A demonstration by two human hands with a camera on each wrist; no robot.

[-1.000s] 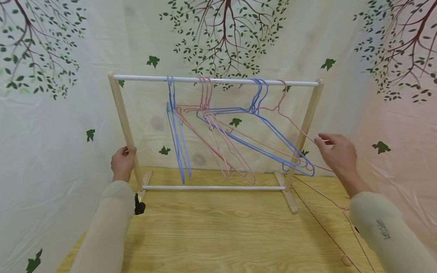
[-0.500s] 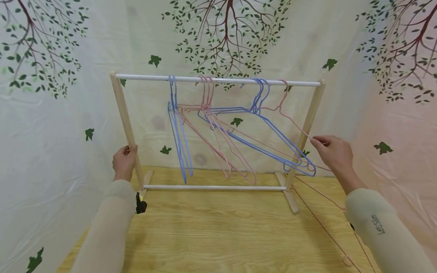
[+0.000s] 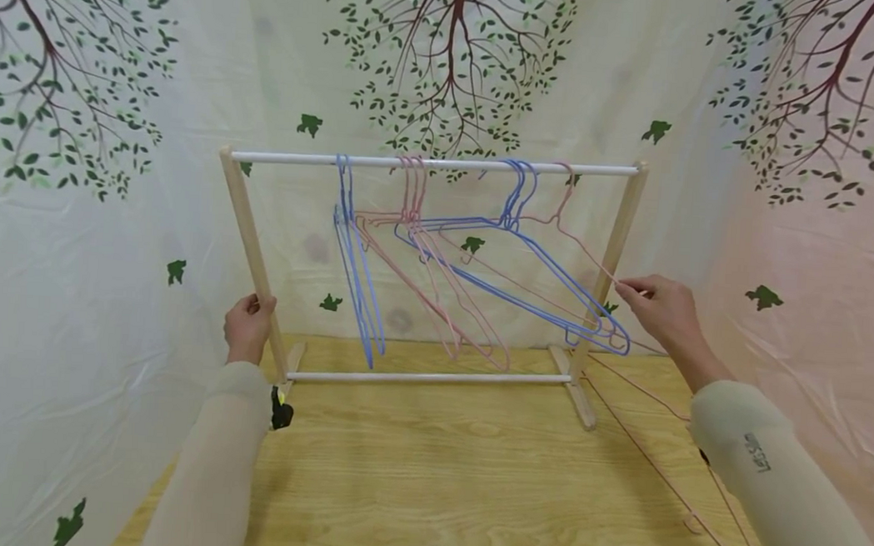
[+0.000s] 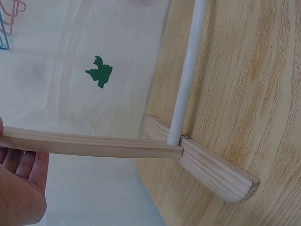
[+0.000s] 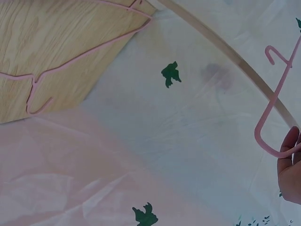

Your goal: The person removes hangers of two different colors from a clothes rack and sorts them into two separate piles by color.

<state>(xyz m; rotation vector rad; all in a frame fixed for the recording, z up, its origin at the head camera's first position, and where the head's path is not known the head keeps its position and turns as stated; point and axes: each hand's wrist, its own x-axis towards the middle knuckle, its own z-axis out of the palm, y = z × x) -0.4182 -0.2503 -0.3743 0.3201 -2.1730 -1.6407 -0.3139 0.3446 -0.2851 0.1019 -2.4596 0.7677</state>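
In the head view, my left hand [image 3: 249,328] grips the left wooden post [image 3: 247,232] of a small clothes rack. The left wrist view shows the fingers of this hand [image 4: 23,186] behind the post [image 4: 99,145]. My right hand [image 3: 661,313] pinches the sloping arm of a pink clothes hanger [image 3: 580,242], whose hook sits on the white top rail [image 3: 458,167] at the far right. In the right wrist view, the fingers of that hand [image 5: 290,174] are at the lower end of this hanger [image 5: 267,111].
Blue hangers [image 3: 557,272] hang just left of the held one, pink hangers [image 3: 473,304] mid-rail, and blue hangers [image 3: 361,289] farther left. Another pink hanger [image 3: 647,453] lies on the wood-grain tabletop [image 3: 410,472] under my right forearm. A leaf-printed sheet [image 3: 143,288] surrounds the rack.
My right hand has moved slightly left and down, and its fingers have closed on the pink hanger's arm. The left hand keeps its grip on the post.
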